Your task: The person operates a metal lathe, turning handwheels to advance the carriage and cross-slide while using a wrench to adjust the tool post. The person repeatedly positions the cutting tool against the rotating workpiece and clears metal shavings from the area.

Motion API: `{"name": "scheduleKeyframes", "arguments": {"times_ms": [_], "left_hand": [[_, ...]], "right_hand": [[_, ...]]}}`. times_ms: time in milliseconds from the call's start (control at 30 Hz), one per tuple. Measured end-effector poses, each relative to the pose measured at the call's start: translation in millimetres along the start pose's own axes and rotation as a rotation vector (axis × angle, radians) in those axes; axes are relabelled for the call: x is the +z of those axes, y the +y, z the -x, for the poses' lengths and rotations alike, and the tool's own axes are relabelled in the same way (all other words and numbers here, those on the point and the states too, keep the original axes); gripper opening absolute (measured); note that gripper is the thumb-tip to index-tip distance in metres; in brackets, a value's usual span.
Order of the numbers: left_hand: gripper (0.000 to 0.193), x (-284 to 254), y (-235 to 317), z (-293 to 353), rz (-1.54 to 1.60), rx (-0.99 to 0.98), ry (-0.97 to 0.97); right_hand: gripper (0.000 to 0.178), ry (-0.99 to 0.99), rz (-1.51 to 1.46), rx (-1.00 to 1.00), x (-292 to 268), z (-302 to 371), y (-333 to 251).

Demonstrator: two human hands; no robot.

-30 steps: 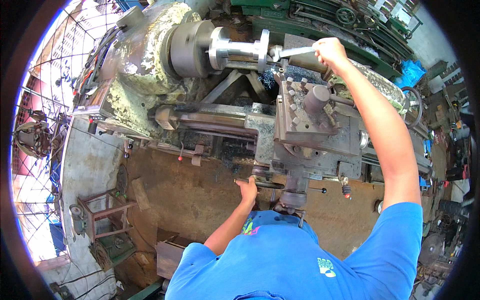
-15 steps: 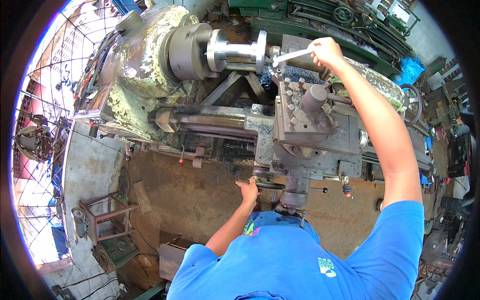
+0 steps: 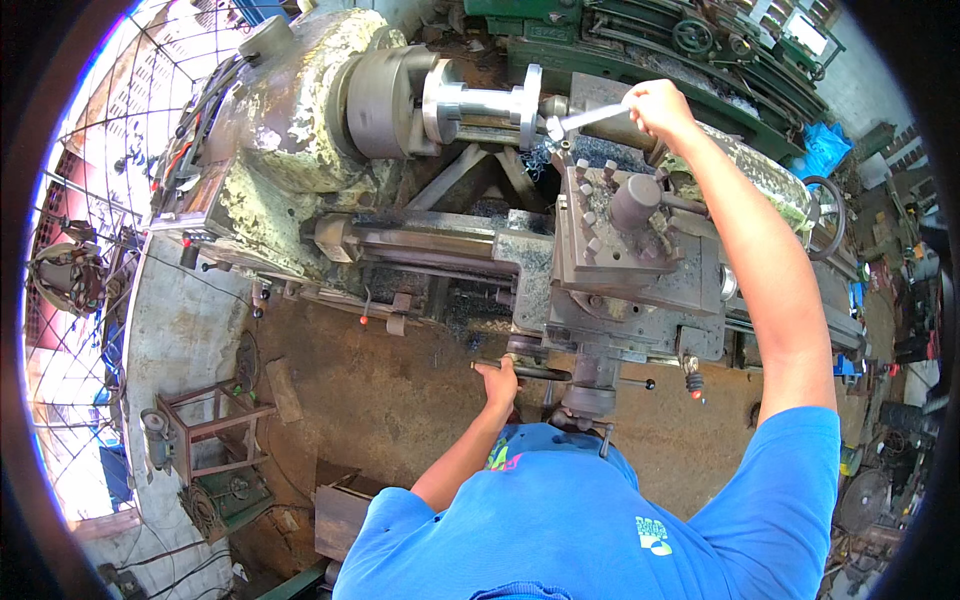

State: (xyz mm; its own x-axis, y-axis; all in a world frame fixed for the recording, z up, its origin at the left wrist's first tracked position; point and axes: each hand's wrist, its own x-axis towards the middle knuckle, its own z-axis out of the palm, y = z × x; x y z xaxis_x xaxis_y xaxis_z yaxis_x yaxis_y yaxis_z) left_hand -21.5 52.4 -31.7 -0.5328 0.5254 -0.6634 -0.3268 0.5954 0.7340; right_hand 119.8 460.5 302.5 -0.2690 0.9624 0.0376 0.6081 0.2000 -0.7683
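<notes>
A shiny flanged metal workpiece (image 3: 490,103) is held in the lathe chuck (image 3: 385,103), whose outline looks smeared. My right hand (image 3: 660,110) is closed round the handle of a light grey wrench (image 3: 595,117). The wrench's head reaches left to just beside the workpiece's right flange, above the tool post; whether it touches anything cannot be told. Lower down, my left hand (image 3: 497,383) grips a dark handwheel (image 3: 540,372), seen nearly edge-on, at the front of the carriage. Between my hands stands the square tool post (image 3: 620,225) with several bolts and a round-topped clamp.
Metal chips lie on the carriage (image 3: 530,265) and around the bed. A lever with a red knob (image 3: 694,385) sticks out at the carriage's front right. A green machine (image 3: 640,60) stands behind the lathe. A metal frame stand (image 3: 215,430) is on the floor at left.
The whole view has shifted slightly. My right hand still holds the wrench near the flange, and my left hand stays on the handwheel. The chuck's jaw side looks different, as if it has turned.
</notes>
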Motion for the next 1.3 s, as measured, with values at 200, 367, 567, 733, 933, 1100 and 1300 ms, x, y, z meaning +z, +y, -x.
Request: {"name": "scheduleKeyframes", "arguments": {"times_ms": [200, 367, 567, 733, 933, 1100, 1300], "left_hand": [[0.094, 0, -3, -2, 0.001, 0.008, 0.006], [0.092, -1, -6, -6, -0.003, 0.023, -0.020], [0.091, -1, -7, -5, 0.019, -0.003, -0.016], [0.090, 0, -6, -7, 0.001, 0.012, 0.003], [0.097, -1, -8, -8, -0.009, -0.009, -0.019], [0.102, 1, -6, -8, -0.045, -0.014, 0.017], [0.091, -1, -7, -9, 0.032, -0.095, -0.058]], "right_hand": [[0.015, 0.137, 0.009, 0.008, -12, -3, -1], [0.016, -0.019, 0.181, 0.029, -7, 2, -4], [0.021, 0.020, 0.428, -0.276, 12, 1, -3], [0.019, 0.114, -0.116, 0.014, -3, -11, 7], [0.023, 0.428, 0.354, -0.192, -15, -7, -5], [0.018, 0.730, -0.536, -0.242, -27, 70, -68], [0.013, 0.058, -0.908, -0.130, 71, 256, -96]]}}
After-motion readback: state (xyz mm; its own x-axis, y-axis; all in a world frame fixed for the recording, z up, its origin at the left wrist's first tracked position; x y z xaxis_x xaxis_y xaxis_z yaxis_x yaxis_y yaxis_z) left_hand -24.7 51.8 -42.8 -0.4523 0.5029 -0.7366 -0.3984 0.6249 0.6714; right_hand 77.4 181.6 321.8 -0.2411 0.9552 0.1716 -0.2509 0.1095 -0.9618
